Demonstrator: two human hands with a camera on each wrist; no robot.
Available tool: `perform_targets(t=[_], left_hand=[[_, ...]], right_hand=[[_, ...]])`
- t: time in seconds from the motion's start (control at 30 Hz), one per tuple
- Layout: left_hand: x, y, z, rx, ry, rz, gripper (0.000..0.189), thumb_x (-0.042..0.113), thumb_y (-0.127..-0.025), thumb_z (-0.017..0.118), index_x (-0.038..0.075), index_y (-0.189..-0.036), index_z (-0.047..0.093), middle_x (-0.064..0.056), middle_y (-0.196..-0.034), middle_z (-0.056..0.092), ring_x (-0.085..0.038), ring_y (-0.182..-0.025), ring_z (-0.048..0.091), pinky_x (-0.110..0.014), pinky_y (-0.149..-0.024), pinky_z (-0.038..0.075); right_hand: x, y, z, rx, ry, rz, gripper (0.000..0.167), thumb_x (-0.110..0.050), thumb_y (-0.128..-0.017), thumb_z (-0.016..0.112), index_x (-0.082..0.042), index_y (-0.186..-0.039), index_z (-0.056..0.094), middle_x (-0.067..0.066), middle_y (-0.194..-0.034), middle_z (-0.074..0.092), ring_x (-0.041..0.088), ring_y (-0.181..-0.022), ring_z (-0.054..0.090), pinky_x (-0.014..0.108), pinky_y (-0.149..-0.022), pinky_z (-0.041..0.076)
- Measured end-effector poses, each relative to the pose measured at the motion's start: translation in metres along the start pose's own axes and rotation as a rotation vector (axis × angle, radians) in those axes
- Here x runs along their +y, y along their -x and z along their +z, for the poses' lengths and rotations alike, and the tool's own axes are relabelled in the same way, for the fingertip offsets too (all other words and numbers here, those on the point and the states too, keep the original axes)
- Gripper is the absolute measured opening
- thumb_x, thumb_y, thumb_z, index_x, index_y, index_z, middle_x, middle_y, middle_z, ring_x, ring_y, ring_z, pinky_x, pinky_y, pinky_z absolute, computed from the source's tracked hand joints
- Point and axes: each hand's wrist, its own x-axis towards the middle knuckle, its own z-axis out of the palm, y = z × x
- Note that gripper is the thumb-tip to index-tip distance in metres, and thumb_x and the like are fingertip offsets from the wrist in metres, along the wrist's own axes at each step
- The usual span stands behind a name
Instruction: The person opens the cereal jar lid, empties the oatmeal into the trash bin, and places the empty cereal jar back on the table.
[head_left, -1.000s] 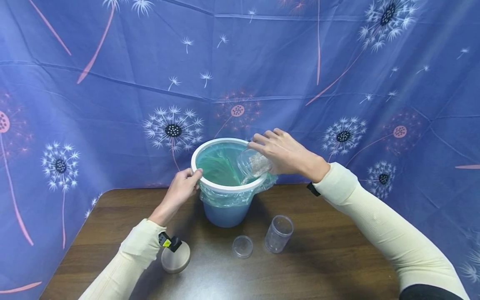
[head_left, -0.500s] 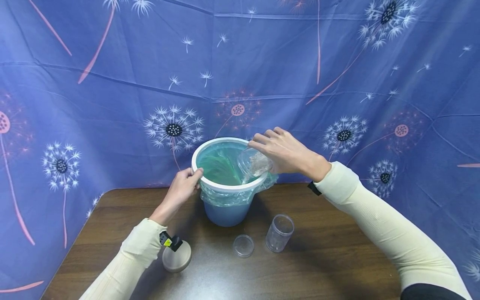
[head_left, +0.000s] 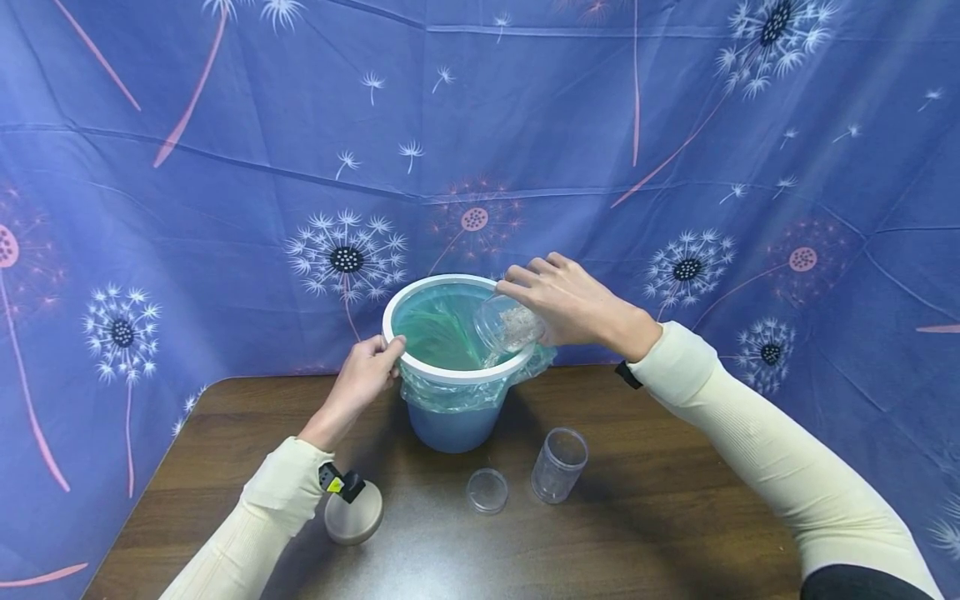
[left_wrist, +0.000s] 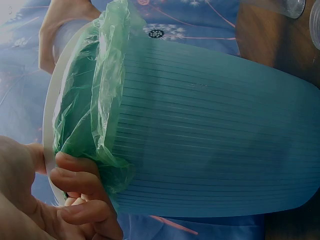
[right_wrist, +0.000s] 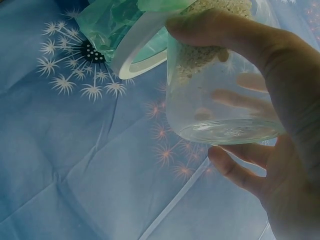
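Note:
A blue waste bin (head_left: 453,427) stands on the table, with a green plastic liner (left_wrist: 110,85) inside it and folded out below its white rim (head_left: 450,377). My left hand (head_left: 363,371) pinches that rim on the left side, its thumb on top and its fingers beneath. Over the opposite side, my right hand (head_left: 573,304) grips a clear jar (head_left: 489,323), tipped with its mouth down into the bin. Pale grains (right_wrist: 210,55) lie near the jar's mouth. From the right wrist, the jar's base (right_wrist: 230,131) faces the palm. The bin's bottom is hidden.
To the right in front of the bin stands a clear cylindrical jar (head_left: 558,467). Beside it lies a clear round lid (head_left: 487,490). Near my left wrist is a beige round lid (head_left: 354,515) on the wooden table (head_left: 637,533). A blue patterned cloth (head_left: 525,108) hangs behind.
The grains inside the tipped jar have shifted slightly. Both hands hold nearly the same places, and the bin has not visibly moved.

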Motion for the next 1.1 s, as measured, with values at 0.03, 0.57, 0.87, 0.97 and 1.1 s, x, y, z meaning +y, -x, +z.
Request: perform_targets(t=[0.03, 0.57, 0.87, 0.97, 1.1], left_hand=[[0.0002, 0.0004, -0.0002, -0.001, -0.005, -0.001, 0.04, 0.034, -0.109, 0.06, 0.011, -0.077, 0.052, 0.0, -0.071, 0.057, -0.011, -0.06, 0.049, -0.025, -0.058, 0.04], [0.0004, -0.0001, -0.0006, -0.004, 0.012, -0.014, 0.04, 0.036, -0.108, 0.061, 0.012, -0.077, 0.052, 0.0, -0.071, 0.057, -0.01, -0.059, 0.047, -0.024, -0.056, 0.038], [0.0008, -0.0006, -0.0006, -0.006, 0.012, -0.016, 0.04, 0.036, -0.109, 0.061, 0.011, -0.078, 0.052, 0.0, -0.071, 0.057, -0.009, -0.059, 0.047, -0.024, -0.056, 0.038], [0.0001, -0.0017, -0.0003, 0.0, 0.015, -0.014, 0.039, 0.034, -0.109, 0.06, 0.011, -0.078, 0.052, 0.0, -0.07, 0.056, -0.01, -0.058, 0.047, -0.024, -0.056, 0.038], [-0.0004, -0.0026, 0.0003, 0.003, 0.021, -0.015, 0.038, 0.03, -0.109, 0.06, 0.011, -0.078, 0.052, 0.0, -0.069, 0.056, -0.01, -0.059, 0.048, -0.024, -0.056, 0.039]], right_hand=[[-0.0001, 0.0001, -0.0002, -0.002, 0.001, 0.001, 0.089, -0.031, -0.067, 0.101, -0.012, -0.144, 0.061, 0.012, -0.134, 0.062, 0.038, -0.107, 0.064, 0.053, -0.093, 0.051], [0.0006, -0.0029, -0.002, -0.043, 0.05, -0.031, 0.09, -0.027, -0.071, 0.099, -0.013, -0.15, 0.058, 0.013, -0.138, 0.062, 0.039, -0.113, 0.063, 0.055, -0.096, 0.051], [0.0008, -0.0054, -0.0028, -0.059, 0.043, -0.031, 0.093, -0.029, -0.069, 0.1, -0.012, -0.15, 0.057, 0.012, -0.141, 0.063, 0.038, -0.118, 0.063, 0.055, -0.099, 0.05], [0.0004, -0.0055, -0.004, -0.066, 0.036, -0.025, 0.094, -0.029, -0.068, 0.1, -0.012, -0.15, 0.057, 0.01, -0.141, 0.064, 0.037, -0.118, 0.062, 0.054, -0.099, 0.05], [0.0001, -0.0053, -0.0041, -0.057, 0.031, -0.023, 0.094, -0.029, -0.068, 0.1, -0.012, -0.149, 0.056, 0.009, -0.138, 0.066, 0.036, -0.115, 0.063, 0.053, -0.097, 0.05]])
